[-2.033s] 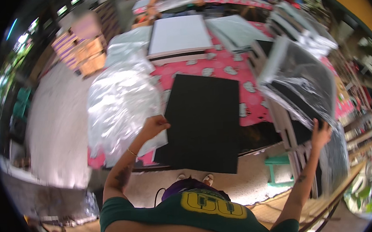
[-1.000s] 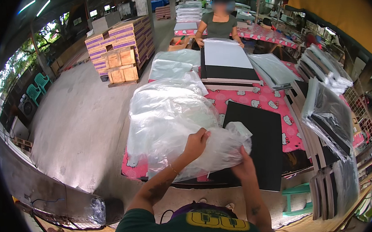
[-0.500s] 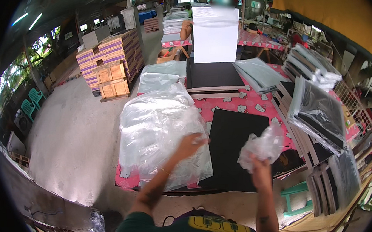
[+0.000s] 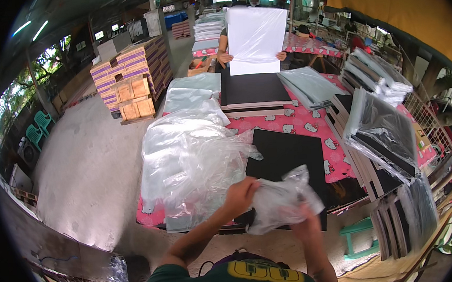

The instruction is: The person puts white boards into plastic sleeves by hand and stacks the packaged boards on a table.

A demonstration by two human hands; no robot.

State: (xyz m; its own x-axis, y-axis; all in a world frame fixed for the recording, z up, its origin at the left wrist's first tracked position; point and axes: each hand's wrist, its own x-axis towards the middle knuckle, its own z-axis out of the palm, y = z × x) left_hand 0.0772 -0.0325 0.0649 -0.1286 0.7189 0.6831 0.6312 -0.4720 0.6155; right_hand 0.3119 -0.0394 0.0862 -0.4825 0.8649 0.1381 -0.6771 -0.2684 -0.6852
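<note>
A crumpled clear plastic bag (image 4: 277, 203) is stretched between my hands over the near part of a black board (image 4: 290, 155). My left hand (image 4: 242, 192) pinches its left side, fingers closed. At its right side my right hand (image 4: 306, 220) grips the plastic, a little blurred. The black board lies flat on the pink patterned tablecloth (image 4: 331, 152). Left of it spreads a loose heap of clear plastic bags (image 4: 190, 159), one corner lying over the board's left edge.
Across the table a person's hands hold a white sheet (image 4: 258, 39) in plastic above a stack of black boards (image 4: 254, 89). Bagged boards (image 4: 382, 130) lean at the right. A green stool (image 4: 357, 236) stands below the table's right edge. Stacked cartons (image 4: 132, 69) stand on the floor left.
My left hand has come over to the crumpled bag and taken hold of it. My right hand brought the bag left and nearer. Across the table, the person's second hand now shows on the white sheet.
</note>
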